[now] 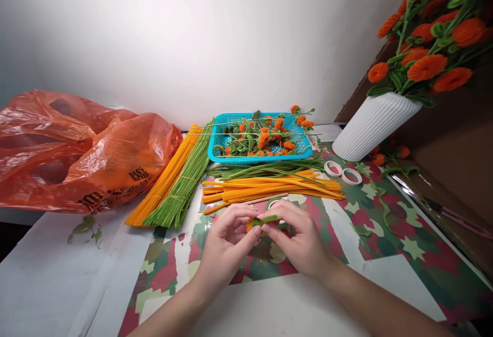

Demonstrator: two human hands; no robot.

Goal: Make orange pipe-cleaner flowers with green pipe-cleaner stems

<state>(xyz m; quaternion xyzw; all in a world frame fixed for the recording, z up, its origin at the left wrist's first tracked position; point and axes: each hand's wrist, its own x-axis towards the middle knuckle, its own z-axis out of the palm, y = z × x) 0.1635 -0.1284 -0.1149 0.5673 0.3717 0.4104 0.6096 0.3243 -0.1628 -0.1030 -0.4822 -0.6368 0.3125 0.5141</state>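
Over the middle of the table, my left hand is closed on a small yellow-orange pipe-cleaner flower, partly hidden by the fingers. My right hand pinches at a short green pipe cleaner that sticks out of the flower toward the right. The two thumbs almost meet. Just beyond my fingers lies a loose bunch of orange pipe cleaners, with dark green pipe cleaners behind it. A white roll of tape is partly hidden behind my right hand.
A blue basket holds orange flowers and green stems. To its left lie orange and green bundles and a red plastic bag. On the right are two tape rolls, a white vase of orange flowers and a pink-handled tool.
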